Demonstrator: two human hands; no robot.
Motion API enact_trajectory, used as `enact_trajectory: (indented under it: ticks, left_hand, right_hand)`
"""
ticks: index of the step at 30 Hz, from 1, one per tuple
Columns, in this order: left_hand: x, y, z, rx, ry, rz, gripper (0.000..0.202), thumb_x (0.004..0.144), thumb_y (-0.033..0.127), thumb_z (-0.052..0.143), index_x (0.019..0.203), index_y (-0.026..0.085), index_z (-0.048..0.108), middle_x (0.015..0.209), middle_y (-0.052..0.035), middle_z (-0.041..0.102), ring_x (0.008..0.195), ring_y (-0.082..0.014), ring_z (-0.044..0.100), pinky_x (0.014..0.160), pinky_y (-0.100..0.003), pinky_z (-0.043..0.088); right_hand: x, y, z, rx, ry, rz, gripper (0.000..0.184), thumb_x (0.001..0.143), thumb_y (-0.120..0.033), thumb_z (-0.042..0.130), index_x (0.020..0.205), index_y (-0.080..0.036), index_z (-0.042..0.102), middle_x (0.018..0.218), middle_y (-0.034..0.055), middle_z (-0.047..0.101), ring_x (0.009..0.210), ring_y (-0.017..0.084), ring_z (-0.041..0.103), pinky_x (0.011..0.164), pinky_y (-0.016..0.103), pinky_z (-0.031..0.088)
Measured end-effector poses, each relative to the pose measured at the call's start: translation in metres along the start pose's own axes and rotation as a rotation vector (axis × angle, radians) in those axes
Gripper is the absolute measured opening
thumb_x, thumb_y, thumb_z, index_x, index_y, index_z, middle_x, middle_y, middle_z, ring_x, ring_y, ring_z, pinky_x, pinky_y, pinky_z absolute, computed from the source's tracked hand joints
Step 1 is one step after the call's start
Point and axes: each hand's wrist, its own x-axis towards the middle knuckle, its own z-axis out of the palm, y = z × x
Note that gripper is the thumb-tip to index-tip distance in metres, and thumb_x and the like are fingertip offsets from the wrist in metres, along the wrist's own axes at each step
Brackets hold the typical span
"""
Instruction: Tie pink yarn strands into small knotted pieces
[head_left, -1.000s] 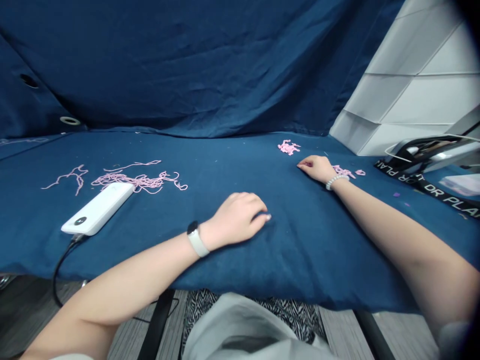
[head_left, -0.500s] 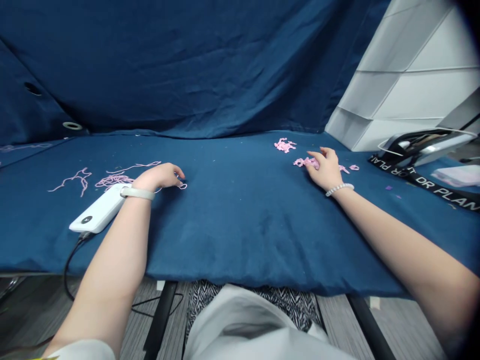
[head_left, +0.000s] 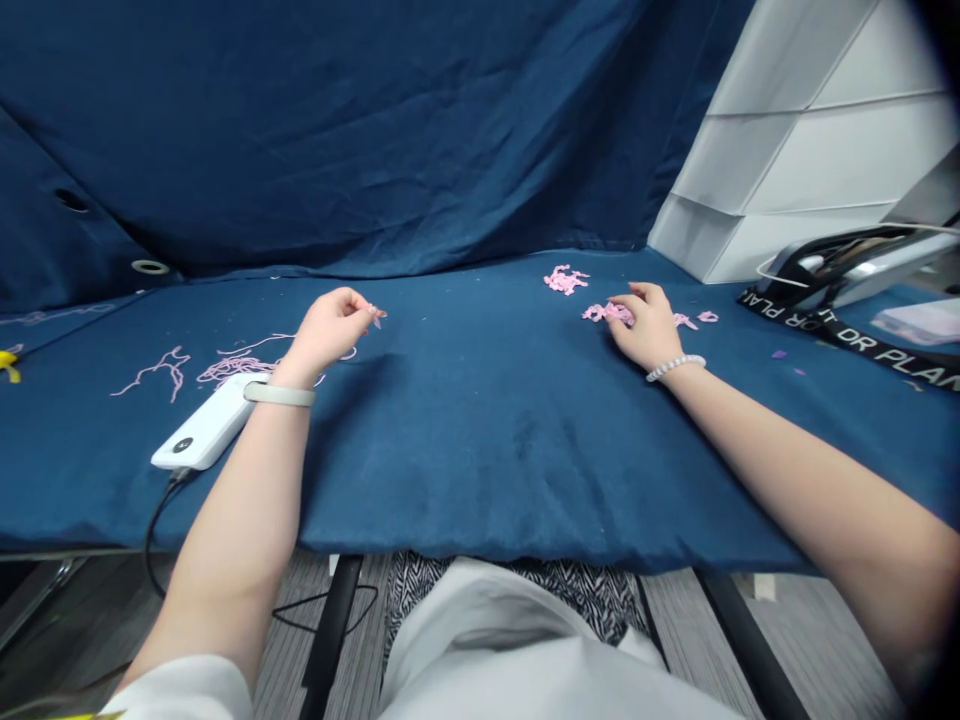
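My left hand (head_left: 330, 328) is raised just above the blue cloth, its fingertips pinched on the end of a thin pink string. That string leads down to a tangle of pink strings (head_left: 236, 365) lying beside my left wrist. My right hand (head_left: 643, 325) rests on the cloth at the right, fingers curled over a small heap of pink pieces (head_left: 606, 313). A second little pile of pink pieces (head_left: 565, 279) lies just beyond it. A few more pink bits (head_left: 696, 319) sit to the right of that hand.
A white power bank (head_left: 206, 427) with a black cable lies under my left forearm. A black lanyard (head_left: 855, 338) and a dark headset-like device (head_left: 847, 265) lie at the right. A white panelled wall (head_left: 810, 130) stands behind them. Blue cloth (head_left: 480, 420) covers the table and backdrop.
My left hand went from the table's middle to the string tangle and has lifted, pinching a string end. My right hand shifted slightly and now curls over the pink heap.
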Motion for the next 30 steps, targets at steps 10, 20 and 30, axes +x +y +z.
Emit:
enact_trajectory:
  ticks: [10, 20, 30]
  left_hand:
    - [-0.039, 0.048, 0.060, -0.525, -0.186, 0.005, 0.033, 0.067, 0.031, 0.072, 0.083, 0.015, 0.049, 0.067, -0.0018, 0.065, 0.048, -0.0039, 0.049, 0.047, -0.014, 0.035]
    - [-0.074, 0.044, 0.104, -0.183, -0.374, 0.258, 0.017, 0.079, 0.029, 0.062, 0.086, 0.016, 0.052, 0.074, -0.0008, 0.067, 0.067, -0.0088, 0.064, 0.062, -0.017, 0.046]
    - [-0.085, 0.030, 0.116, 0.249, -0.304, 0.520, 0.035, 0.088, 0.032, 0.052, 0.119, 0.021, 0.045, 0.085, -0.0012, 0.070, 0.076, -0.0142, 0.068, 0.067, -0.022, 0.046]
  right_hand:
    - [-0.016, -0.112, -0.017, 0.485, -0.083, -0.123, 0.023, 0.083, -0.030, 0.056, 0.101, -0.020, 0.066, 0.118, 0.0114, 0.060, 0.113, 0.025, 0.055, 0.100, 0.046, 0.043]
    - [-0.054, -0.187, -0.036, 1.144, -0.775, 0.113, 0.038, 0.087, -0.047, 0.050, 0.095, -0.013, 0.064, 0.087, 0.0063, 0.064, 0.079, 0.013, 0.058, 0.077, 0.029, 0.047]
    - [-0.057, -0.184, -0.032, 0.639, -0.631, -0.061, 0.029, 0.088, -0.030, 0.052, 0.071, -0.014, 0.068, 0.065, 0.0019, 0.061, 0.059, 0.011, 0.050, 0.062, 0.025, 0.036]
